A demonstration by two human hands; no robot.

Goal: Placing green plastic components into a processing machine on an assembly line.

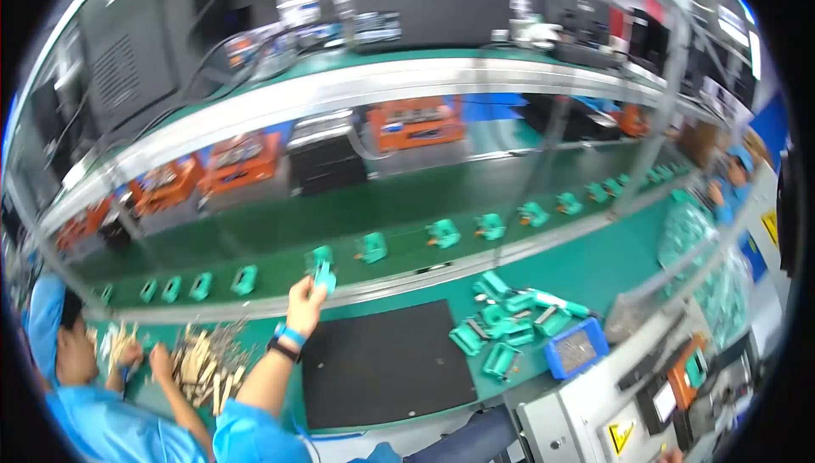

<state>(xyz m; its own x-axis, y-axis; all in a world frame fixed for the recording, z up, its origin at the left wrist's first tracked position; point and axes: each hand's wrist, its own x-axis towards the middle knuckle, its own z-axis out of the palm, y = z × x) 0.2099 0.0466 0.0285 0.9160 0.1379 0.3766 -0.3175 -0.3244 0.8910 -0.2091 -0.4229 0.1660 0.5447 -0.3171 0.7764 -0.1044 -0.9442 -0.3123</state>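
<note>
My left hand (pixel 304 303) reaches up to the near edge of the green conveyor belt (pixel 407 196), fingers closed on a small teal plastic housing (pixel 325 278). Just behind it on the belt sits another teal housing (pixel 319 256), partly overlapped by the held one. More such housings stand in a spaced row to both sides, including one with an orange-brown part (pixel 372 247). At the lower right edge shows a sliver of skin that looks like my right hand (pixel 671 456); its fingers are cut off from view.
A pile of teal housings (pixel 514 319) lies beside a blue tray of small metal parts (pixel 579 351). A black mat (pixel 386 365) covers the bench. At left, a co-worker (pixel 110 412) handles thin pale pieces (pixel 204 361). A grey machine (pixel 586 420) stands at lower right; orange bins (pixel 416 123) line the back.
</note>
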